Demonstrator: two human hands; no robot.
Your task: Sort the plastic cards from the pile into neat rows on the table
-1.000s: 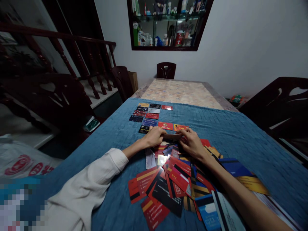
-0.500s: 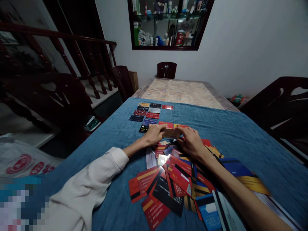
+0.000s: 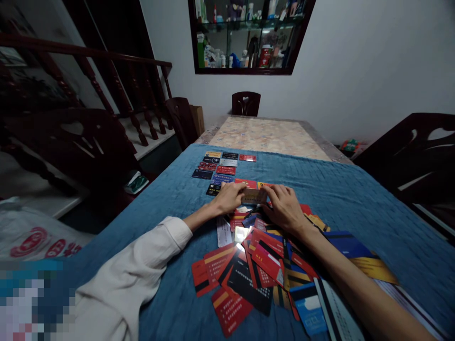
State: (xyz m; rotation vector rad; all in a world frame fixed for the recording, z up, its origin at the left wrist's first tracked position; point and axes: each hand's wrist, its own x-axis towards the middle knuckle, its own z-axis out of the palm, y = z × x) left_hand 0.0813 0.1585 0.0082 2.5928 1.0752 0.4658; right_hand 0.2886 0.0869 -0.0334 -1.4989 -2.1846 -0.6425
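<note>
Between my two hands a brownish-gold card [image 3: 253, 196] is held up on edge, tilted so that its face points toward me. My left hand [image 3: 230, 197] pinches its left end and my right hand [image 3: 282, 203] its right end. Just beyond them lie a red card [image 3: 247, 183] and a yellow-orange card [image 3: 265, 185], partly covered by the fingers. A black card [image 3: 213, 190] rests by my left hand. Below both hands spreads a loose pile of overlapping cards, among them a red card [image 3: 232, 310] and a black card [image 3: 250, 288].
Several cards lie in rows farther off, including a silver card [image 3: 228, 162] and a red card [image 3: 248, 158]. A blue cloth [image 3: 163, 189] covers the near table. Larger blue-and-gold cards [image 3: 346, 244] lie under my right forearm. Chairs [image 3: 246, 103] stand around the table.
The brownish-gold card has tipped up, from a thin edge to showing more of its face. Both hands keep hold of its ends and have barely shifted.
</note>
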